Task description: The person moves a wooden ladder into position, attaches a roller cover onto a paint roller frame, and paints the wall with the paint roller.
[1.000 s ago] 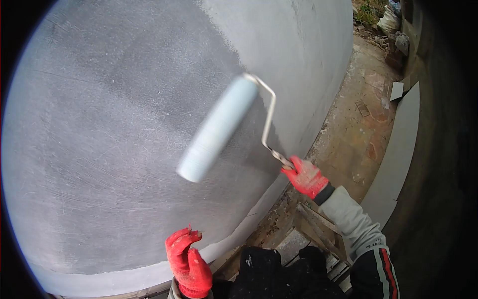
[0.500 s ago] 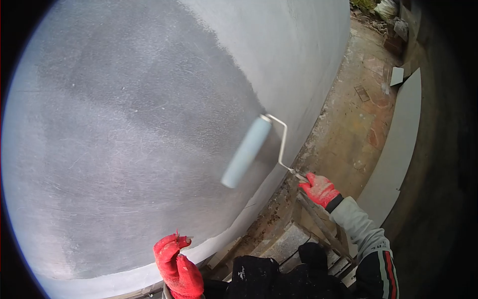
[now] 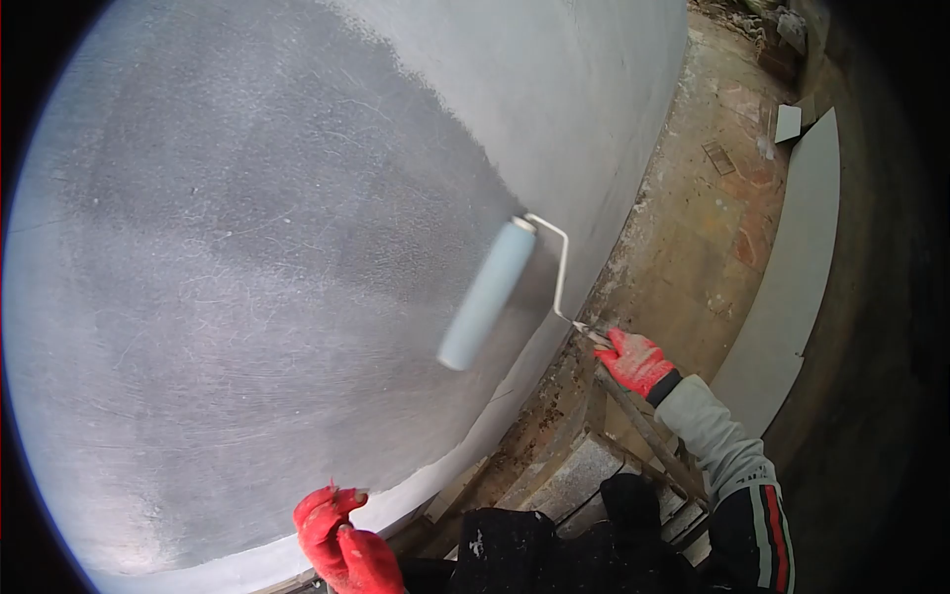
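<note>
My right hand (image 3: pixel 635 362), in a red work glove, is closed round the handle of a paint roller (image 3: pixel 489 293). Its pale blue sleeve lies slantwise against the wall (image 3: pixel 267 267), and a bent white wire frame joins it to the handle. Much of the wall is darker, wet-looking grey; a lighter area lies above and right of the roller. Low in the view is my left hand (image 3: pixel 346 540), also red-gloved. Its fingers are loosely bent with a gap to the thumb, and nothing shows in them. It is in front of the wall's lower edge.
Below me stands a wooden support with boards (image 3: pixel 584 485), beside my dark clothing. A worn floor (image 3: pixel 693 208) runs along the wall's foot on the right. A long pale panel (image 3: pixel 792 287) lies farther right, with a small white piece (image 3: pixel 789 123) and debris (image 3: pixel 777 45) beyond it.
The view has shifted slightly. My left hand appears a little lower and farther left. The roller and right hand sit slightly higher in view, with the grip unchanged.
</note>
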Demonstrator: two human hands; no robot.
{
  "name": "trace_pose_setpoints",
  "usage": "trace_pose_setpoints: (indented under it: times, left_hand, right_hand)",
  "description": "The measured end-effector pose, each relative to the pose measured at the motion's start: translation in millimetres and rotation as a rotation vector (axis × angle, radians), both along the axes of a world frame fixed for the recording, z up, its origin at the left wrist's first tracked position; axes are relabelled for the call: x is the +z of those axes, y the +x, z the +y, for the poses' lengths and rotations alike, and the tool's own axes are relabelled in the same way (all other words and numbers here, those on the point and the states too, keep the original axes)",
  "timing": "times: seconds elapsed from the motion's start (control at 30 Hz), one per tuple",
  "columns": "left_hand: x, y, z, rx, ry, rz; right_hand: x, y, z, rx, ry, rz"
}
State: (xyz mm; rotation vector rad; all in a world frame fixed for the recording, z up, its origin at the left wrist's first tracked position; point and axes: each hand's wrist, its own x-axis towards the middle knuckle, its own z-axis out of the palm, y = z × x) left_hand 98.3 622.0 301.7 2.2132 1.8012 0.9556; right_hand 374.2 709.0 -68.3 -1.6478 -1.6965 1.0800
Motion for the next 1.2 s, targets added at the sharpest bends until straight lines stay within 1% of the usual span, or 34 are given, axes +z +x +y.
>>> trace_pose_setpoints:
  times: [0.07,0.1,0.17,0.2,0.27,0.3,0.4,0.5,0.53,0.57,0.63,0.67,0.73,0.77,0.8,0.83,0.87,0.9,0.93,0.97,1.03,1.07,1.1,1.13,1.17,1.2]
  left_hand:
    - [-1,-9,-2,-0.006,-0.005,0.018]
    - [-3,-12,-4,-0.011,-0.002,0.036]
    - [-5,-15,-5,0.004,-0.008,0.033]
    - [-5,-16,-4,0.002,-0.019,0.052]
    - [-7,-19,-2,0.004,-0.016,0.075]
    - [-8,-20,-1,0.001,-0.017,0.077]
    - [-8,-22,-1,0.029,-0.044,0.059]
    - [-11,-22,-2,0.085,-0.057,0.032]
    - [-26,-42,-11,0.107,-0.019,-0.225]
    - [-22,-39,-8,0.102,-0.020,-0.221]
    - [-11,-24,-4,0.114,-0.099,0.036]
    - [-13,-24,-3,0.137,-0.098,-0.001]
    - [-13,-28,-3,0.139,-0.111,0.016]
    - [-14,-29,-2,0.145,-0.121,0.031]
    - [-15,-26,-2,0.178,-0.121,-0.008]
    - [-14,-24,0,0.175,-0.114,-0.007]
    - [-12,-20,2,0.167,-0.132,0.010]
    - [-10,-16,4,0.159,-0.148,0.026]
    - [-9,-10,4,0.188,-0.175,-0.050]
    - [-5,-8,8,0.107,-0.184,0.040]
    - [1,12,10,0.112,-0.260,-0.157]
    - [2,14,11,0.016,-0.259,-0.127]
    - [6,14,12,-0.083,-0.255,-0.090]
    - [4,5,14,-0.198,-0.293,-0.024]
    - [-1,11,15,-0.196,-0.294,-0.122]
    - [-2,17,16,-0.171,-0.290,-0.187]
  right_hand:
    - [-32,10,-13,0.000,-0.165,-0.160]
    - [-43,11,-15,-0.003,-0.175,-0.159]
    - [-61,12,-13,0.026,-0.331,-0.254]
    - [-71,11,-9,0.022,-0.334,-0.250]
    - [-88,7,1,0.073,-0.466,-0.318]
    - [-95,4,6,0.070,-0.467,-0.315]
    - [-114,-8,21,0.003,-0.578,-0.330]
    - [-143,-28,41,-0.028,-0.632,-0.378]
    - [-154,-37,45,-0.032,-0.608,-0.410]
    - [-167,-44,51,-0.035,-0.610,-0.404]
    - [-187,-57,64,-0.054,-0.659,-0.417]
    - [-193,-62,68,-0.018,-0.641,-0.440]
    - [-214,-78,75,-0.013,-0.622,-0.458]
    - [-217,-82,79,-0.005,-0.600,-0.478]
    - [-219,-83,81,-0.007,-0.596,-0.477]
    - [-220,-85,82,0.040,-0.582,-0.485]
    - [-218,-87,84,0.087,-0.566,-0.492]
    - [-213,-83,73,0.199,-0.446,-0.592]
    - [-209,-77,58,0.311,-0.314,-0.691]
    - [-203,-73,56,0.187,-0.372,-0.568]
    - [-184,-52,47,-0.057,-0.416,-0.291]
    - [-128,-35,45,-0.081,-0.486,-0.175]
    - [-93,-22,41,-0.051,-0.532,-0.166]
    - [-73,-10,30,-0.027,-0.514,-0.147]
    - [-35,-2,24,-0.028,-0.494,-0.194]
    - [15,8,20,0.026,-0.430,-0.211]
